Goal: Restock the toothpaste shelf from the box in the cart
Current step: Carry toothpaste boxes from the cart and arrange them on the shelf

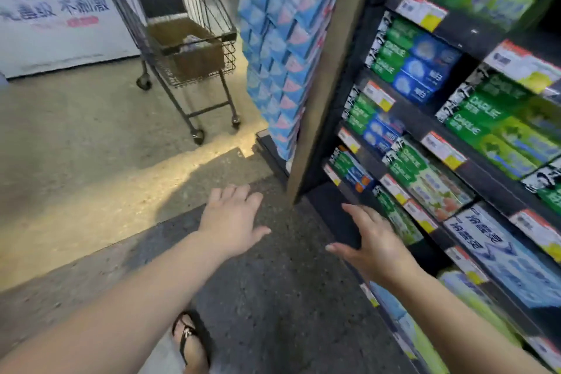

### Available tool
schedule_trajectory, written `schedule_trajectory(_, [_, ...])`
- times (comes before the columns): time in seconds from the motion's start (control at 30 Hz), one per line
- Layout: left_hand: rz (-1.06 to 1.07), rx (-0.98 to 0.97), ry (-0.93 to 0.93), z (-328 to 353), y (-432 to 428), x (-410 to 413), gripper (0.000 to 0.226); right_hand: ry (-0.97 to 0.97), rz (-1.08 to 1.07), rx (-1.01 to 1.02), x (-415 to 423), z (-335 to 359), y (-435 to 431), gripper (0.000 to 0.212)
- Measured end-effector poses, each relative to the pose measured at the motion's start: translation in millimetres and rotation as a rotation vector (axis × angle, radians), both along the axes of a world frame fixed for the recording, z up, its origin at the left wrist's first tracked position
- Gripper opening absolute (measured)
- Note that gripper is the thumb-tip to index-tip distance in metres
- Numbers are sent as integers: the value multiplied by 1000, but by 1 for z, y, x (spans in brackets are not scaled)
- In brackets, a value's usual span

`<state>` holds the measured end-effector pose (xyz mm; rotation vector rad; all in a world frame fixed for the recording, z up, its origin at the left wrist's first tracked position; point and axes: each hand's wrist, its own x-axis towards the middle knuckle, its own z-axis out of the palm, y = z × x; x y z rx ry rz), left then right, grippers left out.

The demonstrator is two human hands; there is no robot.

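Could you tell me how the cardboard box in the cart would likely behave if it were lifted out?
The cardboard box looks open-topped, so its walls may flex when gripped. It seems only partly filled, probably fairly light. It sits snugly in the cart, so it could catch on the wire sides.

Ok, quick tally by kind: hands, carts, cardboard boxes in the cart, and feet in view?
Hands: 2, left hand and right hand, both empty
Shopping cart: 1
Cardboard box in the cart: 1
Sandalled foot: 1
Total: 5
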<state>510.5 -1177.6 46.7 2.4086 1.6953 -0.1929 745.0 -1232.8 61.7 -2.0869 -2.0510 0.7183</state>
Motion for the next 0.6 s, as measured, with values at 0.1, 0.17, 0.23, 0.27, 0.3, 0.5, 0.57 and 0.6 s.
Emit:
schedule_trajectory(0.1, [64,-8,3,11,28,-63,64,-55,74,-1,-55,13,48,80])
schedule_trajectory(0.17, [102,-27,9,17,49,-105,63,-50,93,3,-92,19,80,79])
schedule_trajectory(0.23, [141,-51,29,23,71,-148,63,-43,107,27,-128,23,113,78])
schedule_trajectory(0.27, [160,-61,42,26,82,-167,64,-37,114,44,-146,25,128,78])
schedule_trajectory(0.3, [176,-67,51,30,92,-185,64,-23,114,54,-162,28,143,78])
schedule_trajectory(0.5, [231,-54,31,43,156,-257,64,7,162,71,-239,41,220,76])
schedule_trajectory(0.57, [247,-59,23,43,179,-272,62,11,180,71,-254,44,246,75])
schedule_trajectory(0.6, [253,-64,18,42,191,-279,61,15,186,74,-259,44,260,75])
